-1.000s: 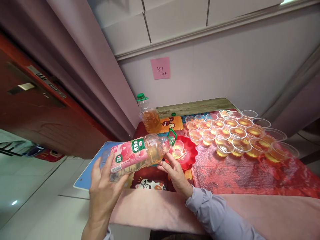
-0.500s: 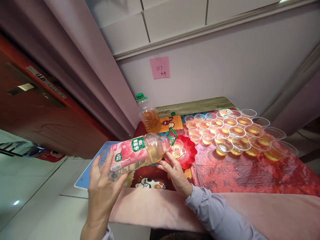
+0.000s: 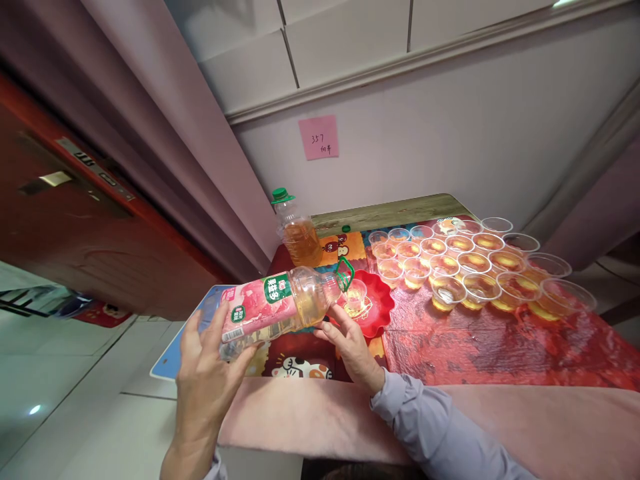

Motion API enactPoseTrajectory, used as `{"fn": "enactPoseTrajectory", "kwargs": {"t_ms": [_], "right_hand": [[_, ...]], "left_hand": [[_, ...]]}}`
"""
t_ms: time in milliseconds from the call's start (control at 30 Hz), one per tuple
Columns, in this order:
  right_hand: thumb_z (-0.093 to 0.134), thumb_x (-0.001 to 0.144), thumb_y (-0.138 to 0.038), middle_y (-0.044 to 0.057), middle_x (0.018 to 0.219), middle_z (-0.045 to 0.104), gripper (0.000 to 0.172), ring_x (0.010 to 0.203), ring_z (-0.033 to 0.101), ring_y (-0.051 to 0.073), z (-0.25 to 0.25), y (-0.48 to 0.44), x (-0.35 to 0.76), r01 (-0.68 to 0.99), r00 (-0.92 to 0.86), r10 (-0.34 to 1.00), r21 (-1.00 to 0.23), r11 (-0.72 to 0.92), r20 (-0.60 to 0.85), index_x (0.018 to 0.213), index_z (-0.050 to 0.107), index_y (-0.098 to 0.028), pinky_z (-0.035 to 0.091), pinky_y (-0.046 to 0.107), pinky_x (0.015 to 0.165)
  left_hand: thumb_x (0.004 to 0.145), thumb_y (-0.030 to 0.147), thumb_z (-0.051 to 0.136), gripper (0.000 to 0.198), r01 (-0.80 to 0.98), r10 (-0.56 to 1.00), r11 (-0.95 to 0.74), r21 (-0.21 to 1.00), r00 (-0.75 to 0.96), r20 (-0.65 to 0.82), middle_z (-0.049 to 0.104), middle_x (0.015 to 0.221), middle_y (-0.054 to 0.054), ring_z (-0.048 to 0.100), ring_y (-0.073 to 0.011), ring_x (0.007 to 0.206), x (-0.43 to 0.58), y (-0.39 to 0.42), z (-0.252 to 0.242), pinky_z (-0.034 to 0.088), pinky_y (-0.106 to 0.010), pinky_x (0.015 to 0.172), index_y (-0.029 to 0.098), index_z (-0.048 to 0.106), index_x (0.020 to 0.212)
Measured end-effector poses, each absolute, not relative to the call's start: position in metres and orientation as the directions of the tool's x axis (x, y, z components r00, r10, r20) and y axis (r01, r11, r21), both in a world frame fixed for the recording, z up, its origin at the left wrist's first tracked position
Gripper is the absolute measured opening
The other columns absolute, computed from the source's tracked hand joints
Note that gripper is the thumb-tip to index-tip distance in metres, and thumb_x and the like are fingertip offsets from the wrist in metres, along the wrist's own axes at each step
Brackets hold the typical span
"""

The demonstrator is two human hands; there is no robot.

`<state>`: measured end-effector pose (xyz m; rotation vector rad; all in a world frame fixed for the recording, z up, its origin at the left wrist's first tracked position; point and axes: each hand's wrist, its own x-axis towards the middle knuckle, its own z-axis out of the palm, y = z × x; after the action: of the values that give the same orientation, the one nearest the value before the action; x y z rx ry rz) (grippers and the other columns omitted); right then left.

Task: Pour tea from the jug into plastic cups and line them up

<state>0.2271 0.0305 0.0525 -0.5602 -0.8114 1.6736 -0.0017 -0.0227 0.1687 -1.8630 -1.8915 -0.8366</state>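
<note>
A clear juice bottle (image 3: 265, 303) with a pink label and a green ring at its neck lies tilted nearly level in the air, mouth to the right. My left hand (image 3: 207, 370) is wrapped round its base end. Under the bottle's shoulder and neck, my right hand (image 3: 350, 343) supports it with bent fingers. Amber liquid lies along the bottle's lower side. Below its mouth stands a clear plastic cup (image 3: 357, 298) in a red scalloped tray (image 3: 381, 307). Whether liquid is flowing into the cup is hard to make out.
Several clear cups (image 3: 473, 263) of amber liquid stand in rows on the right of the red-covered table (image 3: 440, 360). A second bottle (image 3: 301, 240) with a green cap stands upright at the back left. A loose green cap (image 3: 346, 229) lies near the back edge.
The view has shifted very slightly. Both hands and the tilted juice bottle keep almost the same position.
</note>
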Motion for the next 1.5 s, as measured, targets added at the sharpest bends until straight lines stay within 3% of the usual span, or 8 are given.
{"fn": "enactPoseTrajectory", "kwargs": {"t_ms": [267,500,733,1200,1500], "right_hand": [[0.088,0.090,-0.060,0.011,0.163,0.063,0.075,0.133,0.071,0.034,0.053,0.030,0.228,-0.641,-0.253,0.967,-0.755,-0.138,0.038,0.155,0.067,-0.029,0.060,0.054,0.113],[0.089,0.089,-0.059,0.010,0.163,0.063,0.075,0.135,0.071,0.035,0.055,0.030,0.228,-0.649,-0.253,0.967,-0.747,-0.143,0.035,0.154,0.067,-0.029,0.060,0.055,0.113],[0.090,0.087,-0.061,0.011,0.161,0.064,0.079,0.130,0.072,0.034,0.056,0.029,0.229,-0.636,-0.247,0.969,-0.757,-0.148,0.019,0.155,0.067,-0.028,0.061,0.054,0.112],[0.089,0.088,-0.061,0.011,0.157,0.066,0.074,0.117,0.076,0.030,0.062,0.029,0.231,-0.646,-0.259,0.965,-0.751,-0.139,0.044,0.152,0.069,-0.028,0.059,0.054,0.112],[0.087,0.090,-0.060,0.010,0.160,0.064,0.073,0.129,0.072,0.031,0.064,0.029,0.232,-0.647,-0.266,0.963,-0.750,-0.138,0.052,0.152,0.068,-0.028,0.059,0.052,0.113]], "left_hand": [[0.098,0.058,0.072,0.076,0.980,0.785,-0.024,0.199,-0.104,0.611,0.045,0.173,-0.019,0.050,-0.0419,0.157,0.000,-0.024,0.169,0.040,-0.058,0.129,0.028,0.055,0.166],[0.098,0.058,0.071,0.075,0.977,0.788,-0.032,0.212,-0.106,0.606,0.046,0.172,-0.017,0.048,-0.0400,0.158,0.001,-0.024,0.172,0.043,-0.054,0.128,0.030,0.055,0.166],[0.097,0.059,0.072,0.075,0.973,0.795,-0.008,0.232,-0.135,0.592,0.045,0.172,-0.017,0.048,-0.0417,0.158,0.002,-0.025,0.172,0.042,-0.058,0.129,0.032,0.055,0.165],[0.098,0.061,0.069,0.076,0.986,0.791,-0.020,0.167,-0.087,0.606,0.047,0.169,-0.023,0.051,-0.0454,0.154,0.002,-0.024,0.173,0.043,-0.060,0.127,0.024,0.057,0.164],[0.098,0.054,0.073,0.075,0.986,0.791,-0.009,0.165,-0.094,0.605,0.045,0.171,-0.022,0.051,-0.0463,0.155,0.006,-0.025,0.175,0.042,-0.064,0.127,0.027,0.055,0.165]]}}
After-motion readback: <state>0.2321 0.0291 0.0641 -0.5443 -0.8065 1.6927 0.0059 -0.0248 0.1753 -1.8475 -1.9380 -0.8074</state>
